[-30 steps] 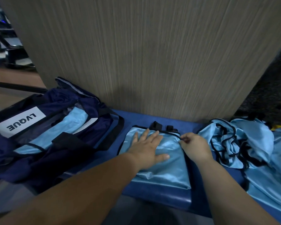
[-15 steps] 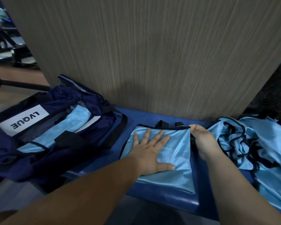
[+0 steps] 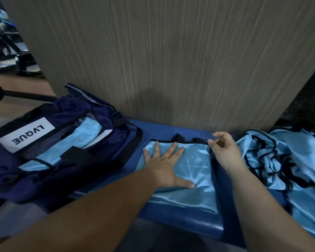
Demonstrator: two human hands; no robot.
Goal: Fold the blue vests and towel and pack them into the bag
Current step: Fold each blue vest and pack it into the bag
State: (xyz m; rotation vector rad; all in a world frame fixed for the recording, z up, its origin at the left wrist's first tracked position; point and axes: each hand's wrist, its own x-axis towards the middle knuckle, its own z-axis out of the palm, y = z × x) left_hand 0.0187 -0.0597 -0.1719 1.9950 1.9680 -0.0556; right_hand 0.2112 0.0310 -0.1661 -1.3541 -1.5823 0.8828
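Left hand (image 3: 164, 169) presses one vest (image 3: 198, 171) beside one bag (image 3: 49, 180).

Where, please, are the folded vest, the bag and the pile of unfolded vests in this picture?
folded vest (image 3: 198, 166), head view, on its shiny middle.
bag (image 3: 25, 133), head view, on its white LVQUE label.
pile of unfolded vests (image 3: 289, 148), head view, on light-blue fabric near its top.

The bag (image 3: 62, 142) label (image 3: 26, 136) reads "LVQUE".

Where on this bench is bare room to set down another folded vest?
Bare strips of bench: behind the folded vest, against the wall panel; and between that vest and the unfolded pile. Both narrow. The bag crowds the left, the pile the right.
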